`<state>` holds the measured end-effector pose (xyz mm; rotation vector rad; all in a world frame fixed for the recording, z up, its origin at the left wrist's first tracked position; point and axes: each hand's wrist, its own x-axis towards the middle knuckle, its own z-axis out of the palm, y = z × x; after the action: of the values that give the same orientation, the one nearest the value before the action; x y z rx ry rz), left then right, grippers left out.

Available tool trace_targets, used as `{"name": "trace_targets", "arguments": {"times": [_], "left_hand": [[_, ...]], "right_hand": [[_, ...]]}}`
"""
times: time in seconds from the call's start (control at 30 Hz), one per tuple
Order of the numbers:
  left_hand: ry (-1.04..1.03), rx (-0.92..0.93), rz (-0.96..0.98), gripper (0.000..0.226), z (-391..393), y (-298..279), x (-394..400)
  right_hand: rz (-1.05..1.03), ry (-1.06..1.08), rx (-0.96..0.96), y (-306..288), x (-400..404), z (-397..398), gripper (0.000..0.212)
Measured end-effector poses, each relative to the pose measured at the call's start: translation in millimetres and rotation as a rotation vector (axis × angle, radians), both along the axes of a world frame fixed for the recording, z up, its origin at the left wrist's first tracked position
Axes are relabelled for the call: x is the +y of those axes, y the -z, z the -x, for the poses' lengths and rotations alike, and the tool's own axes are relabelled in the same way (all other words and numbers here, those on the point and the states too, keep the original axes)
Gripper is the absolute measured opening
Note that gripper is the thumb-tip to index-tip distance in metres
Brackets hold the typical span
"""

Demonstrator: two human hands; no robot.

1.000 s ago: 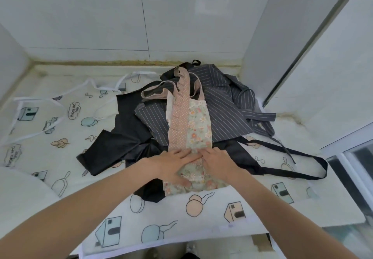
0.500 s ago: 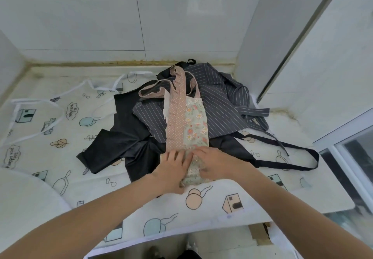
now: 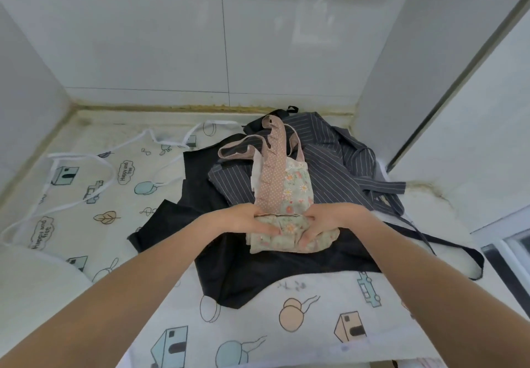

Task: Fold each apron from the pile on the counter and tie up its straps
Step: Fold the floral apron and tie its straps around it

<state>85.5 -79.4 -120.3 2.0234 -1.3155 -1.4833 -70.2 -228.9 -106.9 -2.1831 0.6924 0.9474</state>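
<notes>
A single head-worn wide-angle view looks forward and steeply down from above the near edge of the pale counter (image 3: 447,204), close over it. White tiled walls (image 3: 160,52) close off the far side and left, a grey-framed window (image 3: 487,126) the right. Both forearms reach in from the near corners.

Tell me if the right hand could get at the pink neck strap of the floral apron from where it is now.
Probably yes. The pink neck strap lies exposed on top of the striped apron, just beyond the right hand, with nothing over it. But that hand is gripping the floral apron at its fold and would have to let go first.
</notes>
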Motion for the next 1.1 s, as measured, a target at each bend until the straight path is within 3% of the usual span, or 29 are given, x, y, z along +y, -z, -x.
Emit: {"name": "trace_targets", "arguments": {"times": [0.07, 0.13, 0.2, 0.27, 0.33, 0.37, 0.43, 0.5, 0.53, 0.67, 0.73, 0.83, 1.0, 1.1], "left_hand": [[-0.077, 0.012, -0.035, 0.065, -8, 2, -6], [-0.102, -0.068, -0.046, 0.063, -14, 2, -14], [-0.068, -0.288, 0.007, 0.061, -19, 1, -21], [-0.006, -0.619, 0.188, 0.052, -25, 1, -33], [0.000, -0.783, 0.394, 0.039, -26, 4, -47], [-0.042, -0.772, 0.452, 0.039, -25, 8, -57], [-0.293, -0.579, 0.415, 0.049, -22, 11, -79], [-0.546, -0.379, 0.287, 0.059, -25, 17, -97], [-0.579, -0.360, 0.227, 0.057, -27, 21, -106], [-0.473, -0.511, 0.183, 0.026, -41, 16, -110], [-0.467, -0.516, 0.167, 0.024, -48, 17, -101], [-0.505, -0.486, 0.135, 0.026, -49, 24, -85], [-0.548, -0.380, 0.142, 0.025, -55, 36, -78], [-0.556, -0.324, 0.155, 0.025, -55, 37, -76]], "right_hand": [[-0.063, 0.010, 0.033, 1, -17, -15, 0.082], [-0.052, -0.027, 0.053, 1, -27, -29, 0.077], [-0.027, -0.050, 0.051, 6, -33, -39, 0.068], [0.038, -0.092, 0.028, 6, -35, -46, 0.062], [0.202, -0.193, 0.016, 0, -28, -51, 0.064], [0.324, -0.261, 0.009, -4, -21, -53, 0.067], [0.558, -0.352, -0.081, -10, -4, -53, 0.073], [0.644, -0.398, -0.214, -9, 13, -51, 0.063], [0.641, -0.417, -0.257, -7, 19, -47, 0.057], [0.620, -0.393, -0.246, 5, 33, -38, 0.060], [0.612, -0.383, -0.200, 10, 37, -38, 0.069], [0.764, -0.482, -0.149, 23, 45, -44, 0.079], [0.823, -0.424, -0.245, 28, 41, -49, 0.071], [0.680, -0.452, -0.325, 22, 27, -48, 0.060]]}}
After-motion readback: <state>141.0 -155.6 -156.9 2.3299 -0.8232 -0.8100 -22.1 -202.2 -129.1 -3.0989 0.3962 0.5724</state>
